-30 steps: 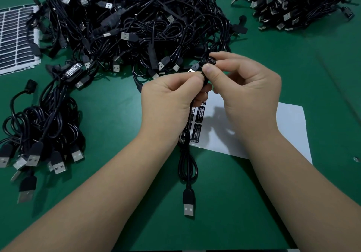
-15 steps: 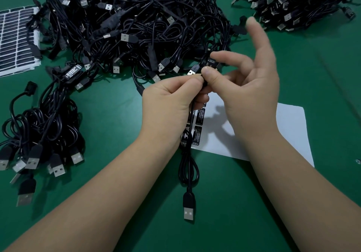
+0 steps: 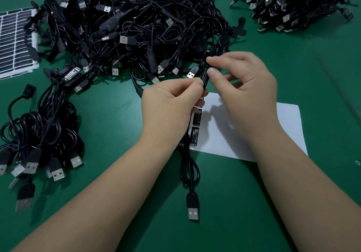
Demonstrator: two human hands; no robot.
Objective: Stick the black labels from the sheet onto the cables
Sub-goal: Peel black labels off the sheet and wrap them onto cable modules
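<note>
While the head view is the only one supplied, it shows the pressing-down step in hand: a black label (image 3: pixel 205 76) printed with white text already lies along the controller body of the cable (image 3: pixel 190 170), held up just above the near edge of the label sheet (image 3: pixel 254 132). The left hand (image 3: pixel 170 103) pinches the lower end of the controller between thumb and curled fingers; the right hand (image 3: pixel 242 81) pinches its upper end with thumb and forefinger, other fingers loosely curled. The cable's loop and USB plug (image 3: pixel 193 208) rest on the green table (image 3: pixel 109 107). Judged from this, the next move calls for smoothing the label flat, setting the cable aside, then peeling one of the remaining labels (image 3: pixel 195 135) from the sheet's left edge. Unlabelled stock appears to be the large cable pile (image 3: pixel 136 26) beyond.
</note>
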